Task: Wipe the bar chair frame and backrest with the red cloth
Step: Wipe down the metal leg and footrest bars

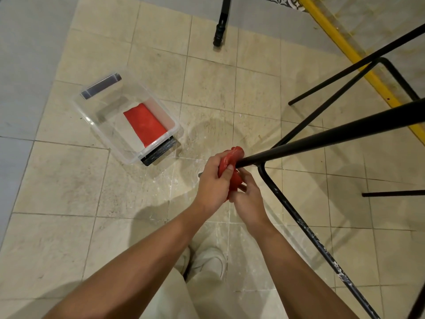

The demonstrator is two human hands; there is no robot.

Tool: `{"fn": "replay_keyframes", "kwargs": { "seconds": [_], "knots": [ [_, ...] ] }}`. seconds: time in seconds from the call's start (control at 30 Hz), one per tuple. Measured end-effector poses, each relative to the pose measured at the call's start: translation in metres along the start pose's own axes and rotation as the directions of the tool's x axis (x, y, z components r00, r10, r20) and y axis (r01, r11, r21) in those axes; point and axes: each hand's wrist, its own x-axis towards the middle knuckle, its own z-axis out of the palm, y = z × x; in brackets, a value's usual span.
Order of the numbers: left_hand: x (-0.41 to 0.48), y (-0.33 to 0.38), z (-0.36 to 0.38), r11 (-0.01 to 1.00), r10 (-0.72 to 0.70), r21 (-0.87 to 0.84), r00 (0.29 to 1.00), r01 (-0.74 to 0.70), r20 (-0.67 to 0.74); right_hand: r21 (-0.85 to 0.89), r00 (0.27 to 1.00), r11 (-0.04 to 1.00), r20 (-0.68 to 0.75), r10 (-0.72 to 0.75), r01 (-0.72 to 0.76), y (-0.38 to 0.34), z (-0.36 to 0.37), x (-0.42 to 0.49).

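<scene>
At the black chair leg's (pixel 322 139) end, both hands clamp one red cloth (pixel 231 157); left hand (pixel 212 180) wraps it, right hand (pixel 248 199) pinches below; second cloth (pixel 145 125) lies in clear bin (pixel 101 132).

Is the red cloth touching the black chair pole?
Touching. The head view shows the red cloth bunched around the end of the black chair pole, with no gap.

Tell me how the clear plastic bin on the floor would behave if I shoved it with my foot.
The clear plastic bin would probably slide easily: it looks thin-walled and holds only a folded red cloth, so it is likely light. Its low, wide shape suggests it would skid rather than tip. The tiled floor looks gritty, so it might scrape or catch on a grout line.
</scene>
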Motion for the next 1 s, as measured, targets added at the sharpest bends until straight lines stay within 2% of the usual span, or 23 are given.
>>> {"fn": "replay_keyframes", "kwargs": {
  "seconds": [0.2, 0.6, 0.87, 1.0],
  "knots": [
    [0.014, -0.016, -0.009, 0.992, -0.033, 0.120, 0.999, 0.034, -0.008, -0.010, 1.000, 1.000, -0.002, 0.026, -0.026, 0.003, 0.003, 0.003],
    [0.038, -0.050, -0.023, 0.975, -0.112, 0.190, 0.993, 0.118, -0.042, -0.010, 0.995, 0.996, 0.036, 0.090, -0.090, 0.024, 0.013, 0.026],
    [0.075, -0.084, -0.040, 0.896, -0.273, 0.358, 0.962, 0.264, -0.026, -0.057, 0.990, 0.993, 0.094, 0.106, -0.101, 0.038, 0.015, 0.054],
    [0.090, -0.096, -0.047, 0.858, -0.308, 0.424, 0.951, 0.290, -0.026, -0.072, 0.988, 0.991, 0.104, 0.117, -0.110, 0.046, 0.017, 0.065]
  ]
}}
